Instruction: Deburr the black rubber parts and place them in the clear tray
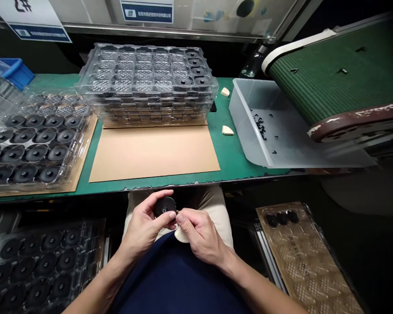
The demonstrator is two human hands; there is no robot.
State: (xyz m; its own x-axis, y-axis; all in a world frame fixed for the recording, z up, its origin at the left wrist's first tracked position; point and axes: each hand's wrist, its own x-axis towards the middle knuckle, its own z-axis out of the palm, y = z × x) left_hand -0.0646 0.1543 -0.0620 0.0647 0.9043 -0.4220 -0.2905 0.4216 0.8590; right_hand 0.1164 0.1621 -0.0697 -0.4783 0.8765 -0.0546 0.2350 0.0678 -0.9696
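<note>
Two hands [144,224] [201,235], one black disc [165,206]

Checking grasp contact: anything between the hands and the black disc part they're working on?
Nothing visible. The left hand grips the black disc directly with thumb and fingers. The right hand touches its edge and also holds a pale wedge under the disc. All of this is over the lap, below the table edge.
</note>
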